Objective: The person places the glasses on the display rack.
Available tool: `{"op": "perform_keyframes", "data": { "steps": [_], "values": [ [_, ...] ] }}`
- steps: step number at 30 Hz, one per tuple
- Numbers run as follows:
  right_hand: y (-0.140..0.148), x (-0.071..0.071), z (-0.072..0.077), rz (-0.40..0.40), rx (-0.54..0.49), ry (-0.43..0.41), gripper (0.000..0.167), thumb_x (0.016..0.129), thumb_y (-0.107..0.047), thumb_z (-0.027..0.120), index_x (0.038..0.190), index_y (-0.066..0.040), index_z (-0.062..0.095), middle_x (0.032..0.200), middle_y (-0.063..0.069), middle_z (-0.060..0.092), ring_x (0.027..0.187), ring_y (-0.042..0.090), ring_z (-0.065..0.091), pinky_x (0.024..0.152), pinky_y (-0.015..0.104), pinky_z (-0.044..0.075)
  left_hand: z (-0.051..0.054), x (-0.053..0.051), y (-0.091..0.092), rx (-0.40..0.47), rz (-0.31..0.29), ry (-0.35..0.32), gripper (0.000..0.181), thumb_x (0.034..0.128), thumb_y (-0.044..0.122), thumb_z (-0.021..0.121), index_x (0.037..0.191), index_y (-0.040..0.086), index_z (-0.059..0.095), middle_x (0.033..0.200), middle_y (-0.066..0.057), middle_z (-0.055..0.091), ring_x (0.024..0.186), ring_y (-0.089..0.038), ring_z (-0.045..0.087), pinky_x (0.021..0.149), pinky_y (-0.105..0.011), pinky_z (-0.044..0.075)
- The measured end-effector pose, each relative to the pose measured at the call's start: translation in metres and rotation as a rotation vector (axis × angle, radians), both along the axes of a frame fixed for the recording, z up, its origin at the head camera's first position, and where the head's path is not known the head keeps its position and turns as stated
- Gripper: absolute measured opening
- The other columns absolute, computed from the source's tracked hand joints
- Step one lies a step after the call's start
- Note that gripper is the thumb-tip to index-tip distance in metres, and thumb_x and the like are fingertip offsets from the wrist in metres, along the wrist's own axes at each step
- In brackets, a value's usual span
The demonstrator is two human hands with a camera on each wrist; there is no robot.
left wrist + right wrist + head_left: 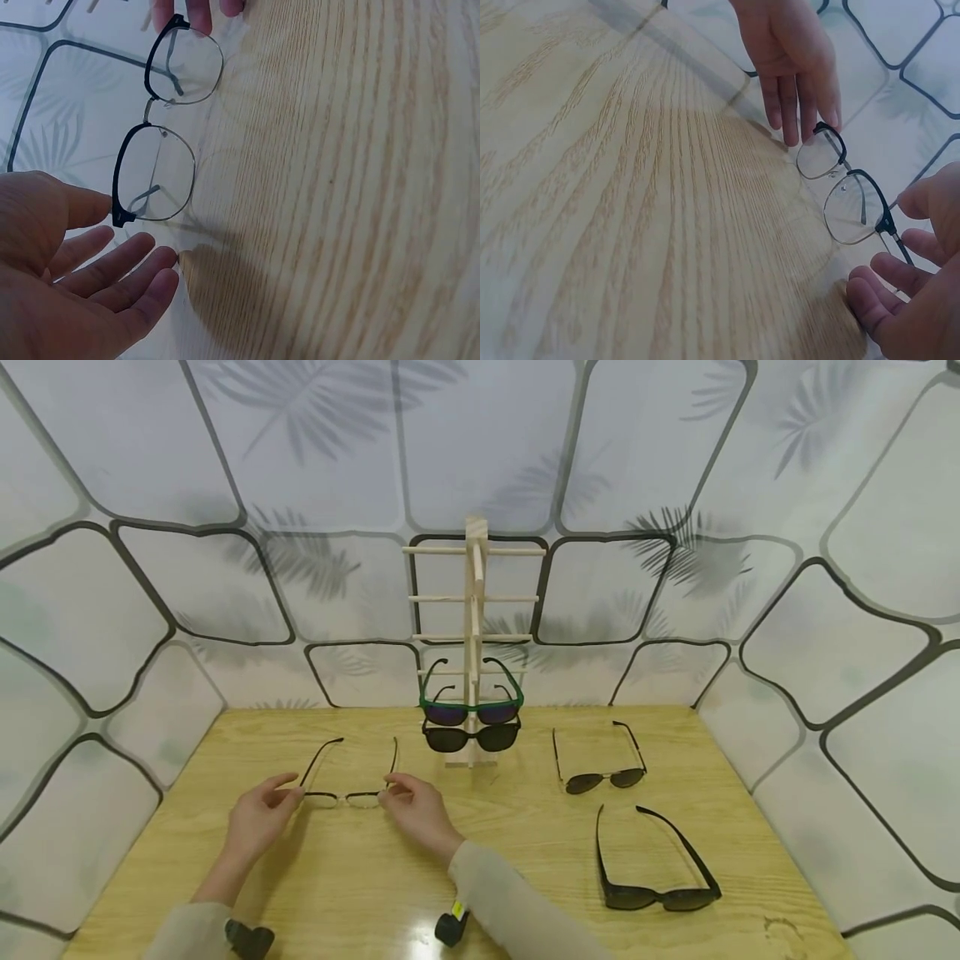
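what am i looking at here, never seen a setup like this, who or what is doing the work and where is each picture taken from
There is no machine, just a person's bare left hand and right hand. The wide picture is taken from the head, looking down; the two close ones from the left and right wrists. Both hands hold the clear glasses, one at each end of the frame. On the wooden table stands a rack bearing green-framed sunglasses above black sunglasses. Two more dark pairs lie open nearby.

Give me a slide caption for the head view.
Both hands hold clear glasses above a table, beside a wooden rack bearing sunglasses.
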State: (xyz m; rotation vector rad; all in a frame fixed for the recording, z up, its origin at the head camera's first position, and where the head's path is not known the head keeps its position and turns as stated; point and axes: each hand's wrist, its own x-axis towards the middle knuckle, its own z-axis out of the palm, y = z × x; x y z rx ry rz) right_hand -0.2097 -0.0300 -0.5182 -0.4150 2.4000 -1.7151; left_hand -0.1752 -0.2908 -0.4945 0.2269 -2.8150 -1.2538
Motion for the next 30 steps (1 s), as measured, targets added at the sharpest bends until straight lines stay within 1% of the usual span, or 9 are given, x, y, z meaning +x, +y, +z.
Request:
{"op": "perform_keyframes", "data": {
  "steps": [4,8,12,16,19,24,28,30],
  "values": [
    [-0.0007,-0.0004,-0.0009,-0.004,0.006,0.013,0.041,0.104,-0.027,0.066,0.138,-0.004,0.068,0.118,0.011,0.075,0.104,0.022,0.073,0.091,0.036,0.059,0.0002,-0.0007,0.0014,0.003,-0.005,0.012,0.048,0.1088,0.024,0.060,0.146,-0.006,0.057,0.128,-0.032,0.070,0.112,-0.045,0.072,0.069,-0.023,0.053],
    [-0.0025,-0.0007,-0.0007,-0.011,0.007,-0.003,0.040,0.104,-0.027,0.067,0.138,-0.005,0.068,0.119,0.009,0.075,0.104,0.021,0.072,0.090,0.036,0.059,0.0007,-0.0006,0.0021,0.016,-0.008,0.012,0.046,0.1086,0.022,0.060,0.144,-0.007,0.059,0.126,-0.032,0.071,0.106,-0.041,0.075,0.067,-0.023,0.053],
    [-0.0038,-0.0001,0.0015,-0.012,-0.003,-0.031,0.040,0.105,-0.028,0.066,0.138,-0.006,0.069,0.122,0.008,0.074,0.105,0.020,0.071,0.091,0.038,0.058,0.0009,-0.0021,0.0023,0.059,-0.005,-0.008,0.045,0.1087,0.021,0.060,0.144,-0.007,0.059,0.125,-0.029,0.073,0.094,-0.025,0.077,0.068,-0.021,0.054],
    [-0.0046,0.0004,0.0030,-0.011,0.000,-0.036,0.038,0.105,-0.027,0.066,0.136,-0.006,0.070,0.123,0.006,0.074,0.105,0.017,0.070,0.091,0.036,0.058,0.0007,-0.0032,0.0028,0.096,-0.006,-0.025,0.044,0.1090,0.020,0.059,0.143,-0.008,0.060,0.122,-0.027,0.074,0.085,-0.009,0.073,0.069,-0.019,0.055],
    [-0.0051,0.0008,0.0038,-0.012,-0.002,-0.035,0.038,0.105,-0.026,0.066,0.136,-0.006,0.070,0.122,0.006,0.074,0.104,0.017,0.070,0.090,0.035,0.058,0.0000,-0.0028,0.0033,0.129,-0.011,-0.025,0.043,0.1093,0.018,0.058,0.143,-0.010,0.059,0.122,-0.028,0.074,0.086,-0.004,0.072,0.073,-0.019,0.058],
    [-0.0064,-0.0003,0.0045,-0.017,-0.011,-0.031,0.036,0.105,-0.024,0.065,0.135,-0.005,0.071,0.121,0.007,0.075,0.103,0.016,0.071,0.088,0.034,0.058,-0.0004,-0.0017,0.0034,0.190,-0.011,-0.026,0.044,0.1095,0.016,0.058,0.144,-0.011,0.056,0.124,-0.029,0.073,0.090,0.001,0.072,0.081,-0.023,0.062],
    [-0.0070,0.0004,0.0031,-0.013,-0.017,-0.015,0.035,0.104,-0.021,0.064,0.133,-0.004,0.072,0.121,0.007,0.076,0.099,0.012,0.070,0.085,0.030,0.058,-0.0009,0.0015,0.0027,0.213,-0.006,-0.024,0.045,0.1087,0.016,0.060,0.144,-0.011,0.057,0.127,-0.029,0.072,0.089,0.007,0.070,0.081,-0.022,0.062],
    [-0.0071,0.0008,0.0037,-0.008,-0.032,-0.015,0.034,0.105,-0.021,0.064,0.134,-0.004,0.072,0.123,0.009,0.075,0.095,0.008,0.069,0.082,0.027,0.057,0.0008,0.0038,0.0028,0.229,-0.001,-0.005,0.044,0.1081,0.017,0.062,0.143,-0.011,0.059,0.127,-0.028,0.072,0.089,0.008,0.069,0.080,-0.021,0.062]
  ]
}}
